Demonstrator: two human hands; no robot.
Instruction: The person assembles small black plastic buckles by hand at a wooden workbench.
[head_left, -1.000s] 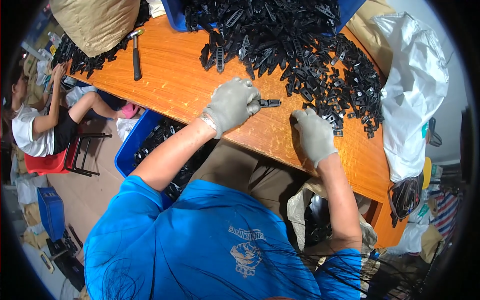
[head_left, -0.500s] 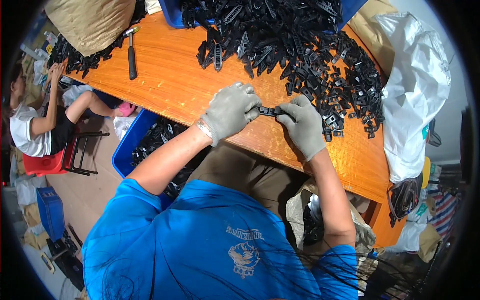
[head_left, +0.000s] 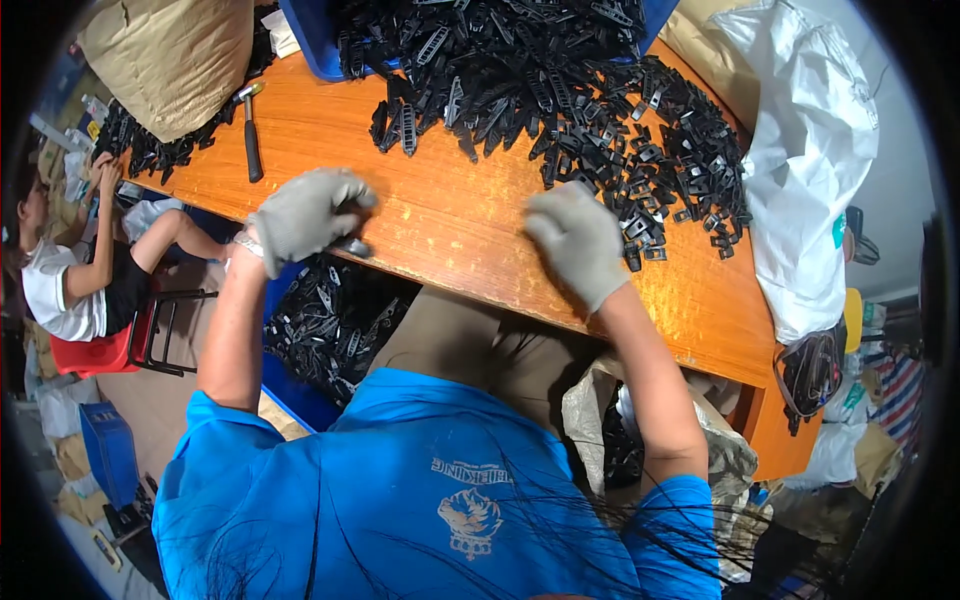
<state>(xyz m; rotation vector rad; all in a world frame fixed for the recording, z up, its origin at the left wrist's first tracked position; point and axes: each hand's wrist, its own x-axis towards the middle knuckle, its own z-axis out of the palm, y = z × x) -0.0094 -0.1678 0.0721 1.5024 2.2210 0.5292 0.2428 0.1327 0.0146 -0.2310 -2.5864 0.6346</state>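
My left hand (head_left: 312,215), in a grey glove, hovers over the table's front edge on the left. Its thumb and forefinger stand apart. Just beneath the thumb is a small dark plastic piece (head_left: 353,247), blurred, at the edge above the blue bin; whether it touches the glove is unclear. My right hand (head_left: 578,240), gloved alike, is over the wooden table (head_left: 450,220), close to the heap of small black clips (head_left: 645,215). Its fingers curl loosely, thumb apart, and nothing shows between them.
Long black plastic parts (head_left: 480,100) spill from a blue crate (head_left: 318,45) at the back. A hammer (head_left: 252,135) lies at the left, near a brown sack (head_left: 170,60). Below the edge, a blue bin (head_left: 295,395) holds black parts. Another person (head_left: 75,265) sits at far left.
My hands have parted; the black part they held together is no longer between them. My left hand moved left toward the bin, my right slightly left. The view shifted a little.
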